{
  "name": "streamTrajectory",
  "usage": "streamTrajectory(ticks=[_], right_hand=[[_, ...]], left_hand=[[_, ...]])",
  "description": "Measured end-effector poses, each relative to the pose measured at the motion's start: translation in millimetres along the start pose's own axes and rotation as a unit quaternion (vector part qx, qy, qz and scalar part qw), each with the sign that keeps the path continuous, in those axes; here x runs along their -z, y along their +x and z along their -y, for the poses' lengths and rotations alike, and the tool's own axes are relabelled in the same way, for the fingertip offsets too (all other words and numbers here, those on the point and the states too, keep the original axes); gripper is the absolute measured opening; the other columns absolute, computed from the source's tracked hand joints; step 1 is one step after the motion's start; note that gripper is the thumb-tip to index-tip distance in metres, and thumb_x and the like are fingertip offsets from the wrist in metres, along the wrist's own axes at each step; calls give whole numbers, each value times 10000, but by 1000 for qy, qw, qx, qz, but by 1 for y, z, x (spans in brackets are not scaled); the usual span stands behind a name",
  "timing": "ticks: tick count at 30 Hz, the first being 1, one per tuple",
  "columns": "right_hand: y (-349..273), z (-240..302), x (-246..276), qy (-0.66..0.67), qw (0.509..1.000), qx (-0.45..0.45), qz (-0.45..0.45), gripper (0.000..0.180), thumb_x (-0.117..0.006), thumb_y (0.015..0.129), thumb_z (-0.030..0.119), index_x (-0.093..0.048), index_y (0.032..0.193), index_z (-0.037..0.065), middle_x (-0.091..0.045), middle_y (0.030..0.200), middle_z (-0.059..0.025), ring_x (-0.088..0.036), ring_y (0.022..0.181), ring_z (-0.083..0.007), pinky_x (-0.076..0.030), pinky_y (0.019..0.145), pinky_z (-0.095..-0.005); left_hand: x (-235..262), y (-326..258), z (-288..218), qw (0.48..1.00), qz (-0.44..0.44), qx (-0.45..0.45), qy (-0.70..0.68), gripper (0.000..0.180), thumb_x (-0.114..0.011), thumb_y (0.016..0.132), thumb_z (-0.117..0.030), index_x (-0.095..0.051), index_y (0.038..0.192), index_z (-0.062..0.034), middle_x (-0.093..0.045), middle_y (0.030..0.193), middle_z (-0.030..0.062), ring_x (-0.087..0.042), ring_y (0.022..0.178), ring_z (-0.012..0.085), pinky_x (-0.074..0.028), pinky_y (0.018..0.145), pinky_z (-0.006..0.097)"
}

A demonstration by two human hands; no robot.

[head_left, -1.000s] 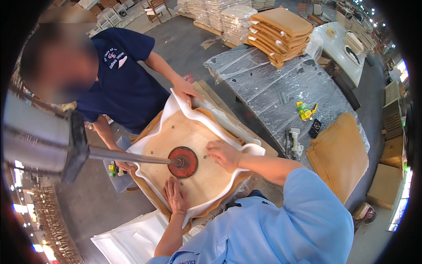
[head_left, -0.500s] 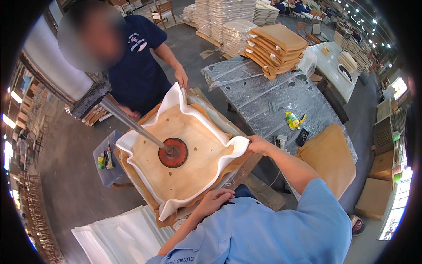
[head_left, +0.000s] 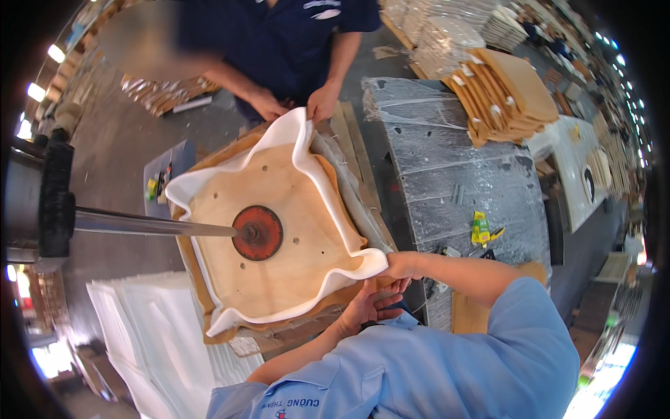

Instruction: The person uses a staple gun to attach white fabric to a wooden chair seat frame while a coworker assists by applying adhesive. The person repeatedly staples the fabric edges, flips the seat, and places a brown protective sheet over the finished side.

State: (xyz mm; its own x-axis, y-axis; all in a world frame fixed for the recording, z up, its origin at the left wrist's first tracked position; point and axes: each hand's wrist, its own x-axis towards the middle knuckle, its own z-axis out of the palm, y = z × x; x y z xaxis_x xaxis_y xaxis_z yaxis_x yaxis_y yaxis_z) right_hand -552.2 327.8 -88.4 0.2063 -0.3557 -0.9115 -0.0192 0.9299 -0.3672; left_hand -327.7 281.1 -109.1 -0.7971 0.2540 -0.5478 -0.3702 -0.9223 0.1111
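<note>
A square plywood seat panel point(head_left: 279, 185) lies face up, pressed by a round red plate point(head_left: 257, 233) on a metal rod point(head_left: 153, 224). White foam padding point(head_left: 333, 276) stands up in a wavy rim around the panel, with tan cover material point(head_left: 347, 188) outside it. At the near right corner my right hand point(head_left: 403, 267) is closed on the foam; whether it also grips the cover is hidden. Just below that corner, my left hand point(head_left: 366, 305) is raised, fingers apart, close to the right. Across the panel, a co-worker's two hands point(head_left: 296, 105) hold the far corner.
A plastic-covered table point(head_left: 447, 181) stands at right with a stack of tan pieces point(head_left: 502, 94) and a yellow-green packet point(head_left: 480, 229). White sheets point(head_left: 150, 335) are piled at lower left. A grey stand point(head_left: 178, 157) with small tools is beyond the panel's left side.
The view has turned, shifting the rod and table. My left hand has moved from the near edge to beside my right hand. The co-worker's second hand has joined the first at the far corner.
</note>
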Motion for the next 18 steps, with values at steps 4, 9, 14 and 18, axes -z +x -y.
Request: streamTrajectory(ticks=[4,9,14,18], right_hand=[[-8,9,-15,58,998,-18,3,405,-528,1180,475,-691,1207,105,-588,698,0,-583,556,-141,-536,496,-351],[-8,6,-20,50,998,-14,-25,467,-496,1183,496,-669,1194,62,-571,690,-22,-530,506,-152,-485,457,-365],[-9,3,-22,-29,994,76,-71,549,-471,1178,473,-671,1156,-38,-639,766,-126,-581,514,-225,-500,451,-417],[-14,-2,-21,-95,986,119,-71,535,-478,1168,433,-703,1208,-50,-725,874,-220,-699,606,-319,-556,499,-450]], left_hand=[[31,45,27,982,51,-59,-173,946,-366,1007,-932,-638,1454,-144,-720,1385,139,-702,1266,374,-510,1179,514],[24,64,20,953,166,-130,-217,929,-242,1071,-878,-686,1260,-84,-763,1164,102,-723,1081,319,-579,990,524],[-23,65,-15,952,-130,-148,-233,669,-269,1166,-621,-686,1275,-109,-706,1281,154,-674,1087,439,-530,860,698],[-25,63,-12,946,-196,-130,-222,498,-385,1159,-494,-695,1267,-118,-739,1245,131,-697,1109,380,-558,914,620]])
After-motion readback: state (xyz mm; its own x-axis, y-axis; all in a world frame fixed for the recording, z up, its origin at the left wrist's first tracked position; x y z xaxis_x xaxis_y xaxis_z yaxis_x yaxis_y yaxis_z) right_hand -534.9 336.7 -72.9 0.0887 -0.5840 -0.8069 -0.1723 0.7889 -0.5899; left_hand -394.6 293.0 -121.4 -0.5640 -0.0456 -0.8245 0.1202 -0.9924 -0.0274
